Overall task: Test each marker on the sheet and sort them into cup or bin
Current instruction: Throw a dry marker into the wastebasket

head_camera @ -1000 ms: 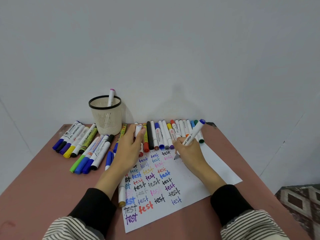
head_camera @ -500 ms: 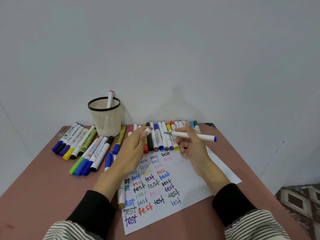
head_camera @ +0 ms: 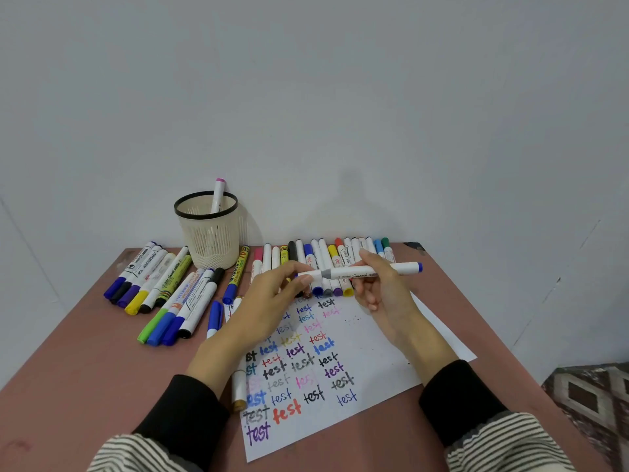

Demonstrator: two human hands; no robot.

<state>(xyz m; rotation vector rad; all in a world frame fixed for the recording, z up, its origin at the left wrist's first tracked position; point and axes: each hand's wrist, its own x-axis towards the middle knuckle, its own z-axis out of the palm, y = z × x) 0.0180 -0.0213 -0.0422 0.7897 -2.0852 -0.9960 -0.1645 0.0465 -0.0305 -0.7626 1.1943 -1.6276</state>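
A white marker (head_camera: 371, 270) with a blue end lies level above the sheet, gripped by my right hand (head_camera: 381, 287). My left hand (head_camera: 272, 304) pinches its white cap (head_camera: 308, 276) right at the marker's tip; I cannot tell if the cap is fully on. The white sheet (head_camera: 371, 362) below carries several coloured "test" words. A cream mesh cup (head_camera: 207, 229) with a black rim stands at the back and holds one pink-ended marker (head_camera: 217, 194). No bin is in view.
A row of markers (head_camera: 337, 260) lies along the table's far edge behind my hands. More markers (head_camera: 160, 287) lie in groups at the left, below the cup. One gold-ended marker (head_camera: 238, 390) lies on the sheet's left edge under my left forearm.
My right hand lifted the marker off the sheet and turned it level. My left hand brought the cap to the marker's tip.
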